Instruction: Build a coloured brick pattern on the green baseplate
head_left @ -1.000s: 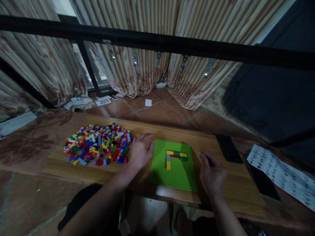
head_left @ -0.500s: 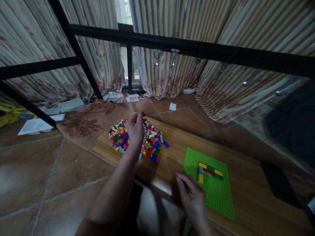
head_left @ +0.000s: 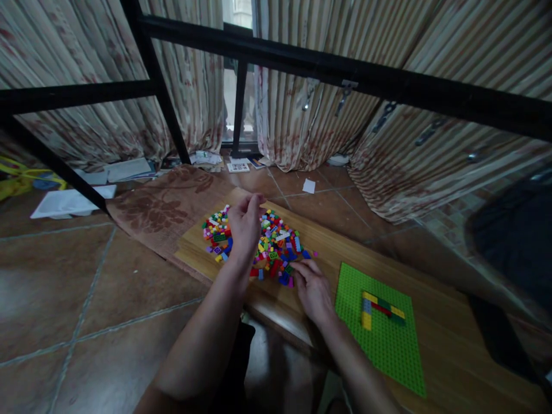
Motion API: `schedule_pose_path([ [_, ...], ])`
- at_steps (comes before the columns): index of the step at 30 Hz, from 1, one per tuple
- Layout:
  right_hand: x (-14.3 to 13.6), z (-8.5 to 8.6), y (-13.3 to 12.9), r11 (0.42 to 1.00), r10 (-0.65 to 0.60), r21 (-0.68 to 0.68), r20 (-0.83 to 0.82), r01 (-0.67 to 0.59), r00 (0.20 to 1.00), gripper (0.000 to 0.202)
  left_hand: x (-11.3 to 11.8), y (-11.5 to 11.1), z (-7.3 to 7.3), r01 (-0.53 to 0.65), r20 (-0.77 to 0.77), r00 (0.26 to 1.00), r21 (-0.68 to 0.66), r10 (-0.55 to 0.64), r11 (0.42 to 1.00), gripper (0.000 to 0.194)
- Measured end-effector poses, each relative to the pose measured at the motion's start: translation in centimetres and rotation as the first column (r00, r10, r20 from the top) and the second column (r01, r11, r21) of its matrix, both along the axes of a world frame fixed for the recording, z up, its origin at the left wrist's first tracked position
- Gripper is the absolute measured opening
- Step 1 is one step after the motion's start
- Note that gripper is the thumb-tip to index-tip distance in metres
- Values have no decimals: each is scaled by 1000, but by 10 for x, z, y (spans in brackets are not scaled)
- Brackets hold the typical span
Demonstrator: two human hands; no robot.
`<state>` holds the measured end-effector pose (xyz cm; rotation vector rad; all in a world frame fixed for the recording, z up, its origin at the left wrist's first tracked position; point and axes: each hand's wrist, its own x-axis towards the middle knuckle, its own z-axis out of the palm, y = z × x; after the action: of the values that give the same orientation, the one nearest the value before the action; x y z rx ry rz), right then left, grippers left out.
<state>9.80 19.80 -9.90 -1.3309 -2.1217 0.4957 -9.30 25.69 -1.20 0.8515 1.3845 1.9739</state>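
Observation:
My left hand (head_left: 245,224) hangs above the loose pile of toy building bricks (head_left: 273,244), its fingers curled in a pinch. Whatever is between those fingertips is hidden. At the pile's near right edge, my right hand (head_left: 314,290) has its fingers stretched out and a little apart, by dark green and blue bricks (head_left: 283,279). To the right lies a green baseplate (head_left: 388,351). On it, yellow, grey-blue, red and green bricks (head_left: 366,310) form an angled row with a corner.
The bricks and baseplate rest on a wooden table (head_left: 328,244). Toward its right end lies a black flat object (head_left: 495,330). A patterned brown cloth (head_left: 164,204) adjoins the left end. A black metal frame (head_left: 302,60) crosses in front of striped curtains (head_left: 310,132).
My right hand has moved left and away from me, from beside the baseplate to the brick pile. My left hand stays raised over the pile. The view has shifted slightly.

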Motion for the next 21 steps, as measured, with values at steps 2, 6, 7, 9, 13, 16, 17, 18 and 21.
schedule_pose_path([
  [2,-5,1,6,1000,25,3,61,-26,998,37,0,0,1,10,10,1000,-4,-10,1000,24],
  [6,-6,1,7,1000,-2,3,137,2,991,32,0,-2,2,23,16,1000,-19,-23,1000,24],
  [7,-4,1,6,1000,-21,-2,142,22,990,30,1,-2,2,26,16,1000,-21,-26,999,24],
  [9,1,1,1,997,-66,-18,148,70,987,28,3,-3,2,39,18,999,-22,-39,999,23],
  [13,12,4,-14,982,-179,-31,127,185,976,27,10,-3,1,96,32,995,-16,-96,995,22],
  [16,19,7,-28,970,-238,-42,53,240,970,29,18,-3,0,135,19,991,-20,-135,991,21],
  [17,20,8,-32,967,-246,-56,27,248,969,30,20,-3,0,143,10,990,-24,-143,989,21],
  [18,21,8,-37,964,-255,-75,2,255,967,30,23,-3,-1,150,1,989,-27,-150,988,21],
  [21,22,8,-46,949,-293,-142,-58,282,954,32,31,-3,-3,191,-25,981,-49,-192,980,21],
])
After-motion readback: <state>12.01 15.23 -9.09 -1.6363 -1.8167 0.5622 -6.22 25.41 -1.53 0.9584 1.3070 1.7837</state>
